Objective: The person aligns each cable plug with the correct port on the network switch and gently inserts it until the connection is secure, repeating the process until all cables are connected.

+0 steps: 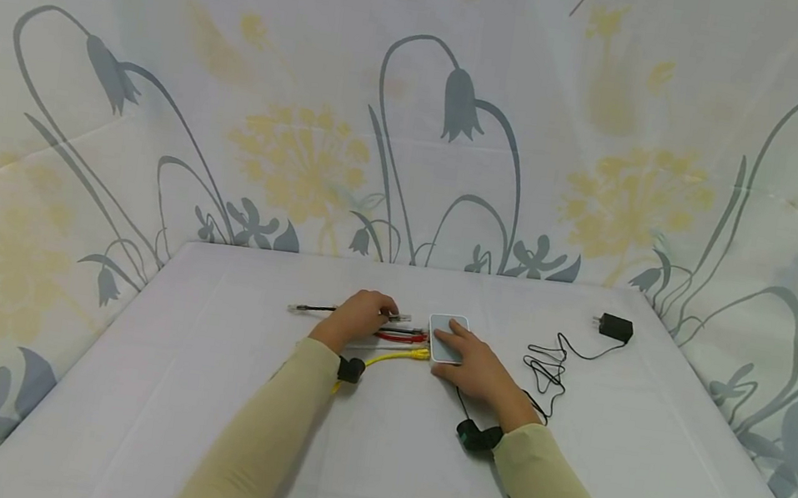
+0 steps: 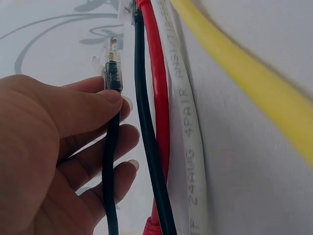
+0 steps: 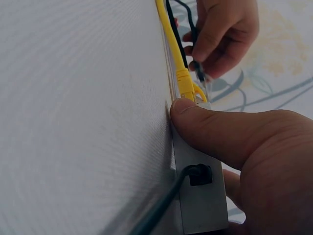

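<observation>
In the head view, my left hand (image 1: 363, 316) is just left of a small white-edged network switch (image 1: 447, 340) with a grey top. Its thumb and fingers pinch a black network cable (image 2: 111, 147) just behind the clear plug (image 2: 113, 51), which points toward the switch. My right hand (image 1: 477, 369) holds the switch, fingers over its top and thumb (image 3: 195, 117) along its side. Yellow (image 1: 392, 357), red (image 1: 402, 338), white (image 2: 188, 117) and another black cable (image 2: 144, 107) run side by side to the switch's left side. A dark power lead (image 3: 166, 196) is plugged into the switch's near side.
A black power adapter (image 1: 616, 326) lies at the back right of the white table (image 1: 398, 484). Its thin cord (image 1: 547, 374) lies in loops beside my right wrist. A flower-patterned curtain (image 1: 411, 158) surrounds the table. A dark camera (image 1: 479, 436) is on my right wrist.
</observation>
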{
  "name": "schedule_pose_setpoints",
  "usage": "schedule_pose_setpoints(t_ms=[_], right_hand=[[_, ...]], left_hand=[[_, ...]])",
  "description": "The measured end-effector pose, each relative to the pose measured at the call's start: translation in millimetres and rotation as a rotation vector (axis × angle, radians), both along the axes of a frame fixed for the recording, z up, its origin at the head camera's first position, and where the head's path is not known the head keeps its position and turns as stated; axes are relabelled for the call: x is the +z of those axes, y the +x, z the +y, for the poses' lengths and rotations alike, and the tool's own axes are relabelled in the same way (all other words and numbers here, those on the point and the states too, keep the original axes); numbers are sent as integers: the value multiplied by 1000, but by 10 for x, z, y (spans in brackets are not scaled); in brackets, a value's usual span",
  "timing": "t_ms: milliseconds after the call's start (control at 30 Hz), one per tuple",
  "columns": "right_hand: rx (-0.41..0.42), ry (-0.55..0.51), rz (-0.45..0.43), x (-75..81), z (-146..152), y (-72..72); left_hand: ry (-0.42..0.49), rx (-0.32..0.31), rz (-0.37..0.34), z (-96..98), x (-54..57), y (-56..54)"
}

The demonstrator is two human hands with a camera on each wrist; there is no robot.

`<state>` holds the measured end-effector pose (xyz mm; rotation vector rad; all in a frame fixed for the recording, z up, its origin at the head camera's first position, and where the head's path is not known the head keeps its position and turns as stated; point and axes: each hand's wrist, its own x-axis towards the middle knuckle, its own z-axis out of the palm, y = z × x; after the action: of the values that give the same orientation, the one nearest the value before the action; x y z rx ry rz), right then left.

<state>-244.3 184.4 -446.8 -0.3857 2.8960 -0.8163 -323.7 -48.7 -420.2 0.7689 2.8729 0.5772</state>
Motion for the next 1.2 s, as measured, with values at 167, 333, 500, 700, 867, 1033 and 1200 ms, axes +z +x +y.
schedule_pose_setpoints(t_ms=[167,333,500,700,867,1033,1200], right_hand=[[-3,0,0,-12,11,-8],[-1,-7,5,-11,11,-9],[1,-4,16,-5,13,-10],[1,-7,16,-1,15,-7],[3,-10,15,-16,16,-12],[-4,-10,16,-22,13,-8],[-12,-14,14,-27,9,-5]], left_hand=[[-2,9,-25,74,-6,-13],[4,8,-47,134,-10,-23],[-6,-1,-39,179,-26,-34],[-8,8,-55,219,-30,-22],[-6,3,-62,237,-41,-15],[-11,2,-71,256,-61,-34],[-14,14,-94,284,-67,-47]])
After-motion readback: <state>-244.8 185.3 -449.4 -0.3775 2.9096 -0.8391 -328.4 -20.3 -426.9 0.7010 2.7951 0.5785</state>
